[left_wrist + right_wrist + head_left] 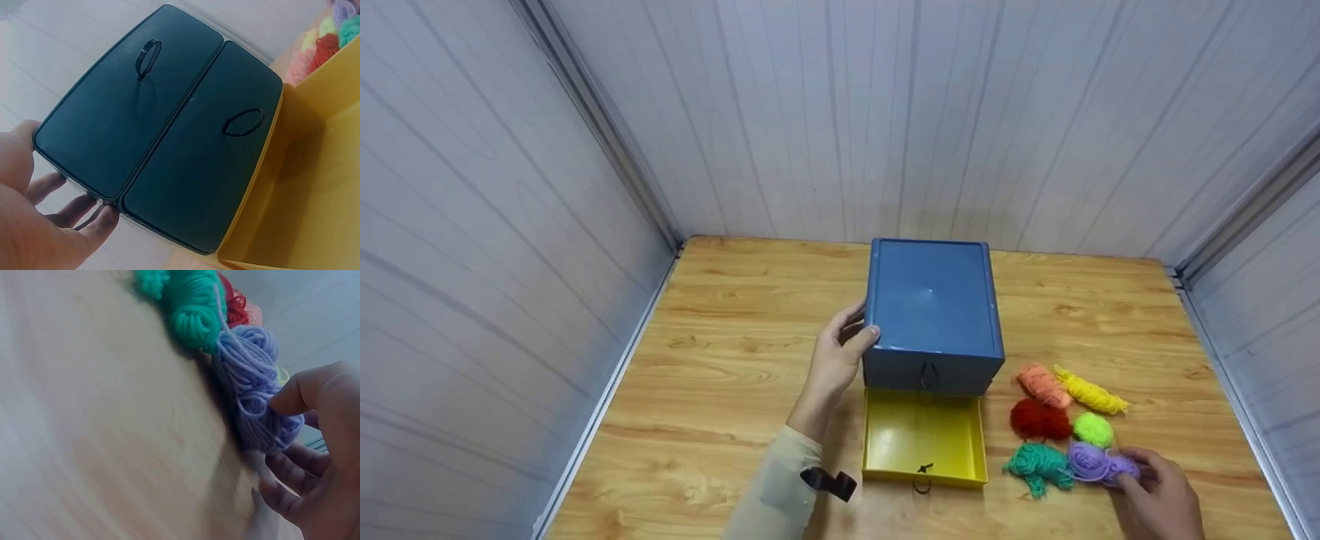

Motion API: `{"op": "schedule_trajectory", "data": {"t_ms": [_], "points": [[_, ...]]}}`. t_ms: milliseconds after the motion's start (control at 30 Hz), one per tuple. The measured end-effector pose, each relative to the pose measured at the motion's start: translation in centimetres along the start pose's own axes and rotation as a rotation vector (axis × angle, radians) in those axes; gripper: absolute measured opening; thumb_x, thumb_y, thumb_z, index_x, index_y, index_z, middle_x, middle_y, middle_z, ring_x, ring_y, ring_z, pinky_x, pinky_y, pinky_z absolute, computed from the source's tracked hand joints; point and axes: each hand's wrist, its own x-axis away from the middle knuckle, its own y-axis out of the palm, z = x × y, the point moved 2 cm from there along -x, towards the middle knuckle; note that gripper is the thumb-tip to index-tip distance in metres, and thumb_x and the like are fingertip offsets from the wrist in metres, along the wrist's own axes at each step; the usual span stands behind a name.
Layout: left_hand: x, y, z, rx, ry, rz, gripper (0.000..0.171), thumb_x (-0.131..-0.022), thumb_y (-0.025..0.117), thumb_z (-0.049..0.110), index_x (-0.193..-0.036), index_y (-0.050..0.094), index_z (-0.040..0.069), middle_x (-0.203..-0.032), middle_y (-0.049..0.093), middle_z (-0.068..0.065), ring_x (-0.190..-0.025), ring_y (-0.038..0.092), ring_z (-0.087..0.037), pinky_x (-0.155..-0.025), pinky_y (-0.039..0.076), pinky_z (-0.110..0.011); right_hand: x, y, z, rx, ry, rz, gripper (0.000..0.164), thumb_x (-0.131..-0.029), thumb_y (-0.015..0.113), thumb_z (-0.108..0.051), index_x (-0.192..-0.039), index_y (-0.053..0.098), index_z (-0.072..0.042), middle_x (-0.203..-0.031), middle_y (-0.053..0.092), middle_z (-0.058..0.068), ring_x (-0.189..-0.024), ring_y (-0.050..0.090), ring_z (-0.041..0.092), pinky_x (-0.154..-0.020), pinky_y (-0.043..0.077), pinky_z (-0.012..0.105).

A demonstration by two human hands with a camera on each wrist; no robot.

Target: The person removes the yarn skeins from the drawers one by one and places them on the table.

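My left hand [840, 352] holds the left side of a blue drawer cabinet [934, 300], thumb on the top edge, fingers along the side. Two dark drawer fronts with loop handles show in the left wrist view, beside the pulled-out yellow drawer [315, 185]. At the right, my right hand [1166, 499] pinches the end of a purple yarn skein [253, 382], thumb on top and fingers around its near end. Against the purple skein lies a green yarn skein [1039, 463]. A lime yarn ball [1093, 430] and a dark red skein [1039, 419] sit just behind.
Farther back lie an orange skein [1042, 385] and a yellow skein [1091, 391]. The yellow drawer juts toward the front of the wooden table [720, 352], its black loop handle [922, 487] at the front. Pale panel walls [810, 120] enclose the back and both sides.
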Motion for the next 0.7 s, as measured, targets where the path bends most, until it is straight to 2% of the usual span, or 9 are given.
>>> {"op": "schedule_trajectory", "data": {"t_ms": [100,167,267,367,433,533,600,700], "points": [[-0.1,0.1,0.2,0.008,0.001,-0.004,0.055,-0.095,0.067,0.01,-0.148,0.053,0.005,-0.142,0.059,-0.017,-0.129,0.057,-0.033,-0.105,0.051,-0.039,0.2,-0.5,-0.8,-0.018,0.026,0.015,0.05,-0.094,0.064,-0.017,-0.14,0.056,0.0,-0.135,0.049,0.029,-0.118,0.059,0.042,-0.076,0.054,0.027],[-0.2,0.2,0.2,0.012,0.001,-0.005,0.055,-0.095,0.068,0.01,-0.148,0.054,0.005,-0.143,0.059,-0.017,-0.129,0.057,-0.034,-0.105,0.051,-0.039,0.5,-0.7,-1.5,-0.025,0.041,0.031,0.049,-0.095,0.063,-0.018,-0.14,0.057,-0.001,-0.137,0.048,0.028,-0.12,0.057,0.043,-0.077,0.054,0.031],[-0.1,0.2,0.1,0.001,-0.004,-0.005,0.055,-0.095,0.068,0.012,-0.148,0.054,0.006,-0.143,0.059,-0.017,-0.129,0.057,-0.033,-0.106,0.05,-0.039,0.6,-0.9,-2.5,-0.032,0.046,0.043,0.048,-0.097,0.064,-0.024,-0.139,0.058,-0.003,-0.139,0.048,0.027,-0.12,0.056,0.04,-0.076,0.052,0.031],[0.0,0.1,0.0,-0.011,-0.007,-0.003,0.055,-0.096,0.068,0.013,-0.148,0.054,0.007,-0.143,0.059,-0.016,-0.128,0.057,-0.032,-0.106,0.05,-0.04,0.9,-0.9,-3.6,-0.027,0.019,0.053,0.047,-0.098,0.066,-0.028,-0.138,0.059,-0.005,-0.139,0.053,0.023,-0.113,0.059,0.029,-0.075,0.053,0.029],[0.0,0.1,-0.1,-0.014,-0.002,-0.002,0.055,-0.096,0.068,0.013,-0.148,0.054,0.007,-0.143,0.059,-0.016,-0.128,0.057,-0.032,-0.106,0.05,-0.04,1.1,-0.9,-4.3,-0.02,-0.021,0.064,0.046,-0.098,0.068,-0.03,-0.137,0.061,-0.006,-0.138,0.058,0.02,-0.102,0.062,0.012,-0.07,0.051,0.023],[0.1,0.1,-0.1,-0.011,0.005,-0.003,0.055,-0.096,0.068,0.012,-0.148,0.054,0.006,-0.143,0.06,-0.017,-0.128,0.057,-0.032,-0.106,0.05,-0.04,1.6,-0.9,-5.6,-0.031,-0.105,0.085,0.04,-0.097,0.07,-0.024,-0.134,0.064,-0.009,-0.134,0.064,0.016,-0.088,0.056,-0.008,-0.066,0.05,0.02],[0.1,0.0,-0.1,-0.001,0.008,-0.004,0.055,-0.095,0.067,0.011,-0.148,0.053,0.005,-0.143,0.06,-0.017,-0.129,0.057,-0.033,-0.107,0.05,-0.04,1.9,-0.7,-6.5,-0.045,-0.15,0.09,0.038,-0.097,0.071,-0.022,-0.132,0.065,-0.009,-0.131,0.066,0.016,-0.084,0.053,-0.014,-0.066,0.051,0.02],[0.1,0.0,-0.1,0.005,0.01,-0.001,0.055,-0.096,0.067,0.01,-0.148,0.053,0.004,-0.142,0.06,-0.017,-0.129,0.057,-0.032,-0.107,0.05,-0.04,2.4,0.0,-7.8,-0.07,-0.175,0.053,0.035,-0.097,0.071,-0.019,-0.13,0.065,-0.008,-0.129,0.067,0.017,-0.085,0.057,-0.01,-0.069,0.053,0.019]]}}
